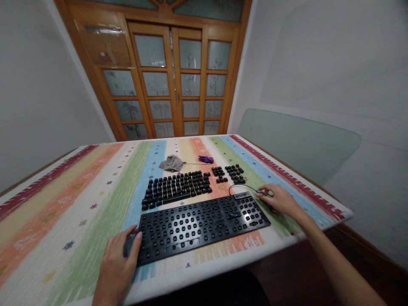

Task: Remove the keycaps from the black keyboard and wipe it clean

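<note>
A black keyboard base (pixel 204 227) with its keycaps off lies along the near side of the table. My left hand (pixel 118 257) is at its left end, thumb and forefinger closed against the edge; a dark patch between them is unclear. From the back of the base a thin black cable (pixel 237 185) curves right to my right hand (pixel 277 199), whose fingertips pinch it. Something dark, partly hidden, lies beneath that hand. Behind the base, loose black keycaps (pixel 178 187) are set out in keyboard order, with smaller groups of keycaps (pixel 234 173) to the right.
Farther back lie a crumpled grey cloth (pixel 172 162) and a small purple thing (pixel 205 159), with a thin rod between them. A striped cloth (pixel 105 204) covers the table. White walls stand at both sides, and a wooden glazed door (pixel 188 72) is beyond.
</note>
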Tool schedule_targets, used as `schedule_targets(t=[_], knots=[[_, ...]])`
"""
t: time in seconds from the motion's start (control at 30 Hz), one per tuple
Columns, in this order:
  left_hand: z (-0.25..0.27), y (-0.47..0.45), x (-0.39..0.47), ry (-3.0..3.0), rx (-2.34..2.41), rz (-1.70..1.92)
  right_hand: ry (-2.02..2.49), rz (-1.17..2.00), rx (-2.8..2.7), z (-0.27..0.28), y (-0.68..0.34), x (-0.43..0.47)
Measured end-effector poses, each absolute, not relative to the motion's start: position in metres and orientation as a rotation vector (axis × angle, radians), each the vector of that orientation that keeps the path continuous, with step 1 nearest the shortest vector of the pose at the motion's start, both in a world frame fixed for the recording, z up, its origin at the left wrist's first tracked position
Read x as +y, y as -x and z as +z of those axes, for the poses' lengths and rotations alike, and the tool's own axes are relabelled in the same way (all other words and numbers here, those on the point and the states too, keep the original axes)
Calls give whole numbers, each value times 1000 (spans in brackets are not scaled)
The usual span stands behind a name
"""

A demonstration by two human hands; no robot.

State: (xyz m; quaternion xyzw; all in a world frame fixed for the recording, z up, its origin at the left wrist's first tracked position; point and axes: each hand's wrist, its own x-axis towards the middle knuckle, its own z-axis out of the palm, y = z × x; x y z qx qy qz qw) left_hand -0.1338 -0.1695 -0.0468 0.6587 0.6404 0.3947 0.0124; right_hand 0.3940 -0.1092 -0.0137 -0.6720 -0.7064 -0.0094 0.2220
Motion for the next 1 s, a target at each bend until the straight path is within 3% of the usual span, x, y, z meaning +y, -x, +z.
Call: schedule_targets(t=[0.47,0.83,1.0], knots=[[-50,135,-169,-2202,1909,1192,1975,-230,-1885,-25,-402,-136],[-44,133,-173,-2161,1874,1191,1754,-710,-1405,-32,-348,-157],[-39,131,-176,-2112,1882,1189,1748,-847,-1440,-44,-339,-158]])
